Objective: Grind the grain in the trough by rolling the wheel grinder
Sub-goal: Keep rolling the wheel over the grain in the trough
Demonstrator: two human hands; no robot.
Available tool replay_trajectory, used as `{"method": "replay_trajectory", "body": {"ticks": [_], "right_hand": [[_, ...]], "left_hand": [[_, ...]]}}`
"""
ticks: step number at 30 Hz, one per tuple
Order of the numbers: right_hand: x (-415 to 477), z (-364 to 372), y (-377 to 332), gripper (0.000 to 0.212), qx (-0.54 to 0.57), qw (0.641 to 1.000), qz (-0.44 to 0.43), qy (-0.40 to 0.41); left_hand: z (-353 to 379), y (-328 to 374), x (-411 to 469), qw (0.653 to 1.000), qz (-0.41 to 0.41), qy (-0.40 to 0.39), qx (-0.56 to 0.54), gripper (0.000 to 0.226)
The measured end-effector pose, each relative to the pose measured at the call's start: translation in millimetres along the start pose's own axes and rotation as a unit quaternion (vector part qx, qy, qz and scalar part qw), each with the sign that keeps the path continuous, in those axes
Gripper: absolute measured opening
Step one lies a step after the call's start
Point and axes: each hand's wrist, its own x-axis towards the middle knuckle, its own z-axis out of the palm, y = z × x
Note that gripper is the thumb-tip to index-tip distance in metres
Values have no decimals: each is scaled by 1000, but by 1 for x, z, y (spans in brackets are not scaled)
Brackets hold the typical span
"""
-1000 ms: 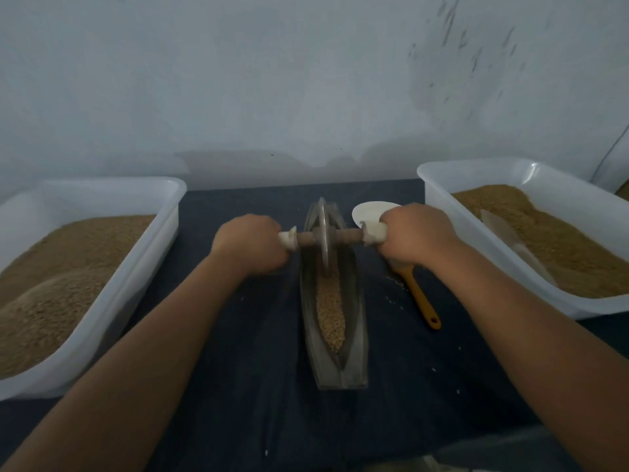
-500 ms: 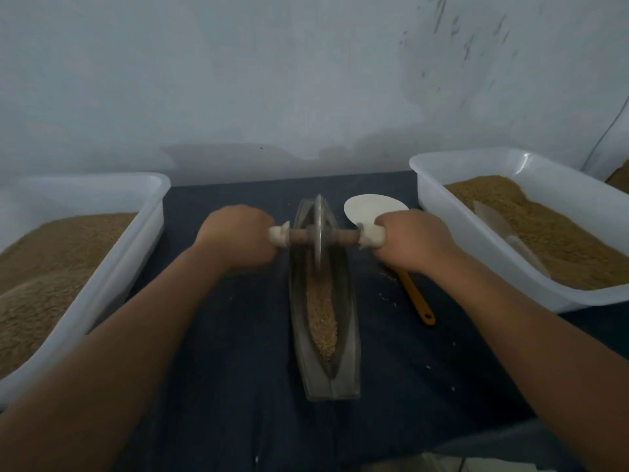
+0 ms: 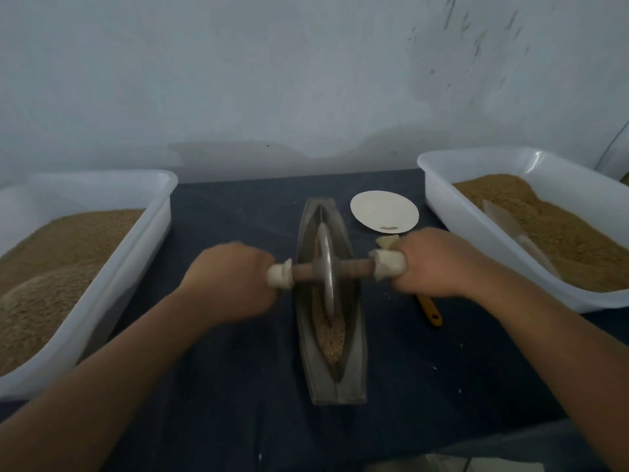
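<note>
A grey boat-shaped trough lies lengthwise on the dark cloth, with tan grain in its groove. The wheel grinder, a thin metal disc on a wooden axle, stands upright in the groove near the trough's middle. My left hand grips the axle's white-wrapped left end. My right hand grips the white-wrapped right end. Both fists hide most of the handles.
A white tub of tan grain stands at the left and another white tub at the right. A white round plate lies behind my right hand. An orange-handled tool pokes out beneath it. A grey wall rises behind.
The wheel has rolled from the trough's far end toward me to about its middle, and both hands came back with it. Grain now shows on both sides of the disc.
</note>
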Motion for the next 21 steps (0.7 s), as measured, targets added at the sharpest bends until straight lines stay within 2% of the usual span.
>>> {"method": "replay_trajectory", "body": {"ticks": [2, 6, 9, 12, 14, 16, 18, 21], "right_hand": [[29, -3, 1, 19, -11, 999, 33, 40], [63, 1, 3, 30, -46, 988, 78, 122], [48, 2, 1, 24, -27, 994, 63, 84], [4, 11, 4, 20, -10, 999, 12, 47], [-21, 14, 6, 24, -8, 999, -21, 38], [-21, 14, 7, 28, 2, 999, -32, 33], [-3, 13, 6, 25, -4, 999, -10, 53], [44, 14, 6, 23, -38, 990, 54, 124]], "left_hand": [[-6, 0, 37, 1000, -21, 15, 13, 31], [-18, 2, 79, 998, -45, 36, 22, 33], [-16, 4, 57, 999, -23, 23, 20, 27], [0, 1, 8, 999, 11, 34, 25, 25], [6, -1, -19, 997, 27, 62, 35, 29], [8, -3, -20, 998, 25, 51, 38, 30], [3, -3, 1, 999, 5, 27, 26, 30], [-8, -2, 52, 999, -31, 25, 22, 32]]}}
